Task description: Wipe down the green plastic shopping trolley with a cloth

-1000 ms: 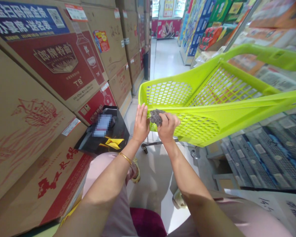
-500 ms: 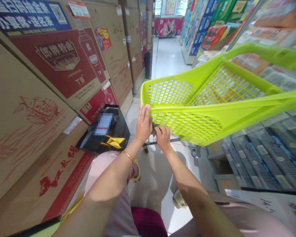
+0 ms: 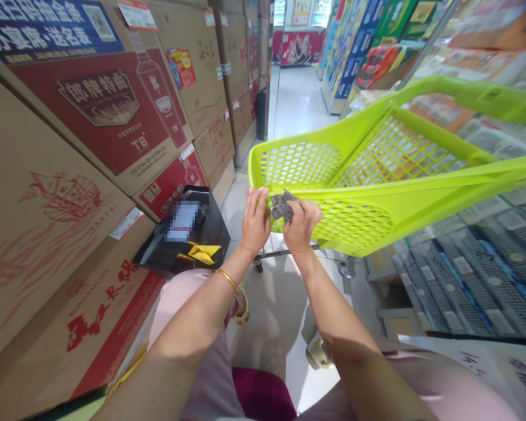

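A lime-green plastic shopping cart (image 3: pixel 355 228) stands in front of me, its basket wall full of small holes. My left hand (image 3: pixel 256 222) grips its near left corner, fingers laid over the rim. Against the basket's side, just under the rim, my right hand (image 3: pixel 302 225) is closed on a crumpled grey rag (image 3: pixel 282 206). The rag bunches out beyond the fingers, between the two hands. Its lower part is hidden by my right hand.
Stacked cartons (image 3: pixel 100 111) wall the left side. A black bag (image 3: pixel 210 225) with a phone (image 3: pixel 184 221) on top stands on the floor beside my knee. On the right are shelves of packaged goods (image 3: pixel 460 269). The tiled aisle (image 3: pixel 296 105) runs ahead.
My right hand has moved up and slightly right along the cart's side, bringing the rag up near the rim, where more of it shows. My left hand stays on the corner.
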The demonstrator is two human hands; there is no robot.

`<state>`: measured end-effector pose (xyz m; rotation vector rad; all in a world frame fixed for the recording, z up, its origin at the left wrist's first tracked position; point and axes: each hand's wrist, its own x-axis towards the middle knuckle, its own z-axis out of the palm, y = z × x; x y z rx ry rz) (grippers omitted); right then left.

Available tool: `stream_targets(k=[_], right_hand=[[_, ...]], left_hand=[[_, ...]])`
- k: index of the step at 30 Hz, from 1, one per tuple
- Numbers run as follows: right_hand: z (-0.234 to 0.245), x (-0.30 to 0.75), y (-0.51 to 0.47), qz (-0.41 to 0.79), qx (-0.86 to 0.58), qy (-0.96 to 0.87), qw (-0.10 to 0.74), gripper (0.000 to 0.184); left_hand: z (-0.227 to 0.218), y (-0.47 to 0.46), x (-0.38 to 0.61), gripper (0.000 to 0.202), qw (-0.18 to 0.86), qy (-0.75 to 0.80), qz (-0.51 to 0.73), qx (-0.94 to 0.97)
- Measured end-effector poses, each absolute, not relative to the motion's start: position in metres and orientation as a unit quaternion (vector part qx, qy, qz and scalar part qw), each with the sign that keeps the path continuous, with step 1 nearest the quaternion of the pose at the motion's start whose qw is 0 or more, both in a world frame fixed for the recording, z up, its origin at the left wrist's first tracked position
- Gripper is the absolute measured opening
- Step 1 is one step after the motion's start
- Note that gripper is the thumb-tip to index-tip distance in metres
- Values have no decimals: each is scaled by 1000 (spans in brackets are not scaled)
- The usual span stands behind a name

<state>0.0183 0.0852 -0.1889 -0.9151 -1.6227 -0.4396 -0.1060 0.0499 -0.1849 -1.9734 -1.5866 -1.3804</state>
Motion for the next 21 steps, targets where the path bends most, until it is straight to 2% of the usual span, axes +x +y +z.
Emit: stream_targets(k=[8,12,15,21], right_hand=[[-260,15,75,-176,-361,-757,516,23],[-276,18,72,-187,-351,-780,483,20],[-267,19,73,-174,-368,-768,495,23],[-206,24,87,-191,-374,-690,589,24]], left_hand=[[-186,53,-104,50,113,-550,-490,-667],[-187,54,-103,50,131,-542,-494,-668],[-189,54,-103,50,137,-540,-495,-667],[-186,51,-104,51,127,-535,-492,-675]])
